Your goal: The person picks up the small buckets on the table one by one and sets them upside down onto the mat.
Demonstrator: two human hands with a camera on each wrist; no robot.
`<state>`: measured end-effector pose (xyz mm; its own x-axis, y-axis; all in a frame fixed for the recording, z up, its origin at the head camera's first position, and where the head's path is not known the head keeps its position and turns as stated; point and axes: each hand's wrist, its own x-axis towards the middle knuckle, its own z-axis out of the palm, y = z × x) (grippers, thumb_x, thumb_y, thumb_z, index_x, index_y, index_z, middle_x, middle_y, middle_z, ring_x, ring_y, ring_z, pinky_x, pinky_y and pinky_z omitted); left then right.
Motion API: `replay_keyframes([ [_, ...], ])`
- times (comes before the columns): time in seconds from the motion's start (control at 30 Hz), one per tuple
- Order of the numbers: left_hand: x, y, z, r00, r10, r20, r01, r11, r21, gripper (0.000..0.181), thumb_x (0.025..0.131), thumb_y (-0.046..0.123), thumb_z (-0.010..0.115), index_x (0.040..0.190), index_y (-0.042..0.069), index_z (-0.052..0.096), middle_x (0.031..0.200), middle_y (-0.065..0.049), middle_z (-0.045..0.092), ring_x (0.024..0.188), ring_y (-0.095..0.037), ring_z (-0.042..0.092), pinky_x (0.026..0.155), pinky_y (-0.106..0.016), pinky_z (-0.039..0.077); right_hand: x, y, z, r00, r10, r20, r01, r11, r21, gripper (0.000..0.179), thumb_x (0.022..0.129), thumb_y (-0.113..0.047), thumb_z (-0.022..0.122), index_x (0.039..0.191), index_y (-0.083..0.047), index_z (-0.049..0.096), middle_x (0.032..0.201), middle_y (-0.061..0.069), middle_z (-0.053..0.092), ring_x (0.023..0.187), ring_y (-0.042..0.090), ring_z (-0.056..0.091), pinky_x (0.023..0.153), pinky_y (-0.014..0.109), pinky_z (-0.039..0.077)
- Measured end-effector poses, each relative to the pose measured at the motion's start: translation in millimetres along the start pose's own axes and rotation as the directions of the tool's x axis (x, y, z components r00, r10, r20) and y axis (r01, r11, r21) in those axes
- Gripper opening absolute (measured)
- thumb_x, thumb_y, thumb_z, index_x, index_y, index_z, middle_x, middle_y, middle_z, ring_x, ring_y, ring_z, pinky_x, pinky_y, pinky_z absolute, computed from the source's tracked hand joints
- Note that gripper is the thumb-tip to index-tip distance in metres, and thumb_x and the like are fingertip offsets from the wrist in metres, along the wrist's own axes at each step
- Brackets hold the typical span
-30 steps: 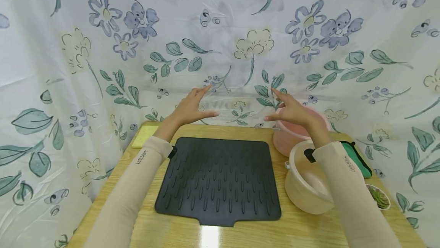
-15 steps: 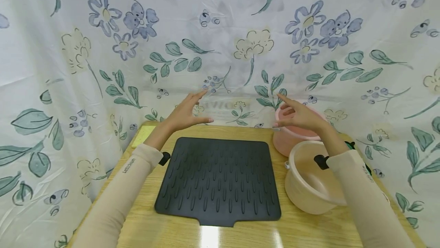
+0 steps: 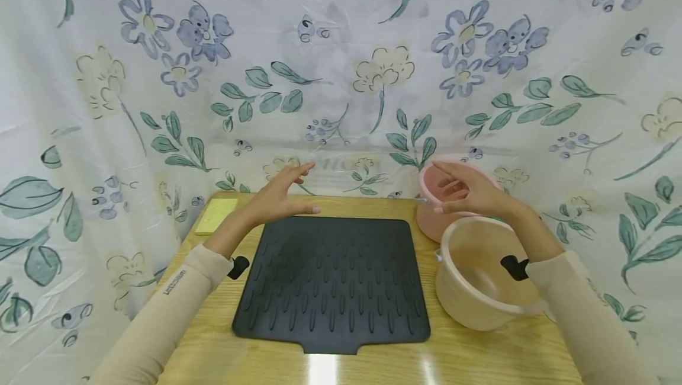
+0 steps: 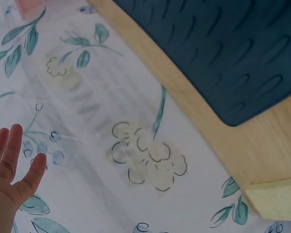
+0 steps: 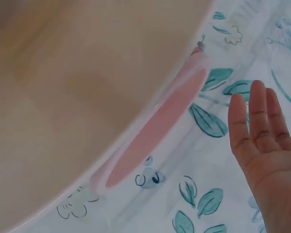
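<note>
My left hand [image 3: 277, 198] hovers above the far left corner of a black ridged mat [image 3: 333, 284], thumb and fingers spread apart, holding nothing. In the left wrist view, the fingers of that hand [image 4: 12, 179] show at the lower left. Over the buckets at the right is my right hand [image 3: 471, 192], its fingers loosely bent and nothing in its grasp. Below it stand a cream bucket [image 3: 453, 290] and, behind that, a pink bucket [image 3: 428, 219]. The right wrist view shows the right hand [image 5: 269, 160] beside the rims of both buckets.
A yellow pad [image 3: 215, 216] lies at the far left corner of the wooden table [image 3: 266, 367]. Floral fabric [image 3: 341, 77] hangs right behind the table and along its sides. My right forearm covers things on the table's right side.
Both hands have come down and slightly apart, the left one leftward and the right one rightward over the buckets. The head view has shifted slightly. The mat and buckets stay in place.
</note>
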<state>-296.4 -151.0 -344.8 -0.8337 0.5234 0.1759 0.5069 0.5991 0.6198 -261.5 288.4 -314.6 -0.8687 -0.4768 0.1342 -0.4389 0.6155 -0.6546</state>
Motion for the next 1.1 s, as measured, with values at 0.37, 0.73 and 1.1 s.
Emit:
replay_keyframes([
  [0.37, -22.0, 1.0, 10.7, 0.999, 0.027, 0.022, -0.026, 0.999, -0.028, 0.097, 0.08, 0.047, 0.08, 0.158, 0.035, 0.023, 0.152, -0.007, 0.037, 0.132, -0.03, 0.044, 0.102, -0.065, 0.038, -33.3, 5, -7, 0.995, 0.074, 0.069, -0.08, 0.993, 0.09, 0.089, 0.087, -0.017, 0.075, 0.159, -0.016, 0.022, 0.133, 0.021, 0.052, 0.116, 0.034, 0.057, 0.096, 0.048, 0.05],
  [0.73, -39.9, 0.5, 22.0, 0.999, 0.047, 0.025, -0.045, 0.997, -0.068, 0.094, 0.082, 0.04, 0.081, 0.157, 0.032, 0.025, 0.152, -0.005, 0.038, 0.131, -0.031, 0.045, 0.099, -0.065, 0.04, -65.7, 10, -13, 0.994, 0.098, 0.049, -0.103, 0.988, 0.117, 0.086, 0.09, -0.013, 0.073, 0.159, -0.024, 0.024, 0.13, 0.019, 0.053, 0.109, 0.025, 0.059, 0.09, 0.028, 0.054],
  [1.1, -45.4, -1.0, 23.2, 0.998, 0.068, 0.006, -0.068, 0.995, -0.067, 0.092, 0.083, 0.034, 0.081, 0.157, 0.029, 0.027, 0.148, -0.006, 0.041, 0.123, -0.032, 0.048, 0.098, -0.062, 0.04, -94.2, 24, -27, 0.989, 0.137, 0.046, -0.142, 0.982, 0.123, 0.082, 0.093, -0.011, 0.068, 0.159, -0.028, 0.023, 0.123, 0.009, 0.056, 0.105, 0.016, 0.063, 0.085, 0.03, 0.055],
])
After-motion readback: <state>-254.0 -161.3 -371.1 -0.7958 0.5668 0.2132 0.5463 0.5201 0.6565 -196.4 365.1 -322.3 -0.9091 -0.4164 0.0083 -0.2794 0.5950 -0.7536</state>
